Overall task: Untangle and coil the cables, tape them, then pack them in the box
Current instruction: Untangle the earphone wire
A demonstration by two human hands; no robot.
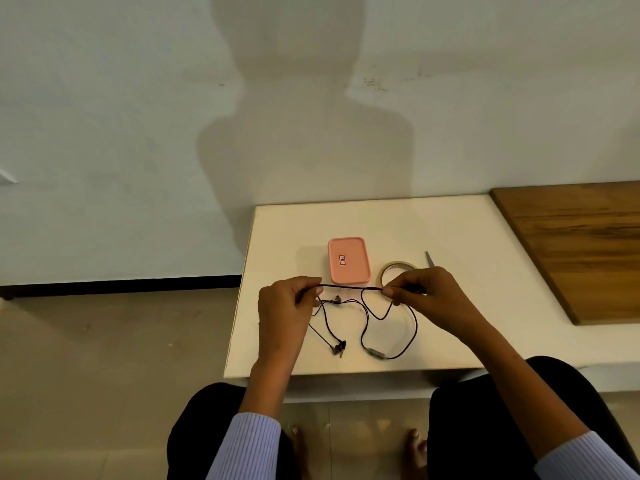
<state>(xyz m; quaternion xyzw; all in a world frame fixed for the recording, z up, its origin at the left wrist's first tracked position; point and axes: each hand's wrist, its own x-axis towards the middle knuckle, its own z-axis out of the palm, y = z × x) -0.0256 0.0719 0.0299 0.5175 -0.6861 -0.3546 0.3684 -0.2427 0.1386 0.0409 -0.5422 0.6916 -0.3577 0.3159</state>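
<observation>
Both hands pinch one dark cable (343, 288) and hold a stretch of it taut between them above the white table (450, 237): the left hand (285, 306) grips one end with curled fingers, the right hand (420, 294) nips the other between thumb and fingertips. A brown wooden board (578, 247) lies on the table's right side. Just beyond the hands sits the pink box (348, 259), lid on, with a small label on top. To its right, close by, a roll of clear tape (389, 270) lies partly hidden behind the right hand, with a scissors tip (429, 259) showing past it. Below the hands the cable's slack hangs in loops onto the table, ending in earbuds (337, 348) and an inline remote (375, 353).
</observation>
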